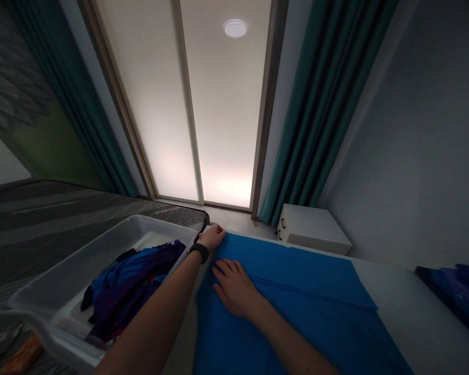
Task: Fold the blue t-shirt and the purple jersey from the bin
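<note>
A blue cloth (297, 317), perhaps a garment, lies spread on a white tabletop (379, 276), with a fold line running across it near its far edge. At the cloth's far left corner is my left hand (213, 237), fingers closed on the edge; a black watch (199, 252) is on that wrist. My right hand (235, 287) lies palm down on the cloth just nearer to me, its fingers stretched out over the left part. The cloth's near end runs out of view at the bottom.
Left of the table, a clear plastic bin (74, 245) holds crumpled blue and purple clothes (140, 281). Folded dark blue and purple cloths (453, 291) lie at the far right. A white drawer cabinet (312, 226) stands beyond the table, before teal curtains (316, 104) and sliding doors (226, 114).
</note>
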`<state>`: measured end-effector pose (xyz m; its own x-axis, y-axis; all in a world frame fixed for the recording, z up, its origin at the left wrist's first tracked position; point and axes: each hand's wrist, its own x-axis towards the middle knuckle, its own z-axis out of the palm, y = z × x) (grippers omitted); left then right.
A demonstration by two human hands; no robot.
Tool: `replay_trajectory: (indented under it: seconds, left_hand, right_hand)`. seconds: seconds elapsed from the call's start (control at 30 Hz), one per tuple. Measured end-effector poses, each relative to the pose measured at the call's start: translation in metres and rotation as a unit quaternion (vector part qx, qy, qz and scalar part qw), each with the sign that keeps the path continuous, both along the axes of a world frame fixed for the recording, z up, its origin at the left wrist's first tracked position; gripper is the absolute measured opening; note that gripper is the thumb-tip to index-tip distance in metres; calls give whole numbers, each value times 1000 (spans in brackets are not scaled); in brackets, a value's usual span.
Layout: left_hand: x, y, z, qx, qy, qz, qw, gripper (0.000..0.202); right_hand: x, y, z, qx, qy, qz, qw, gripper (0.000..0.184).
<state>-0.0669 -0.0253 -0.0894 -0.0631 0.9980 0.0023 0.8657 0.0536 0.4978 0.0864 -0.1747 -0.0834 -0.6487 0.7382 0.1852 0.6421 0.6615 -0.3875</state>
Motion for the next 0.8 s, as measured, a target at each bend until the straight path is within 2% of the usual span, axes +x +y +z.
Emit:
replay_trajectory:
  seconds: [0.47, 0.8]
  left_hand:
    - [1, -7, 0, 17, 13, -1, 1000, 21]
    - [4, -16, -1, 48, 24, -13, 998, 20]
  right_hand:
    - [1, 1, 2, 20, -10, 14, 1000, 47]
    - [3, 2, 3, -53, -32, 45, 997, 51]
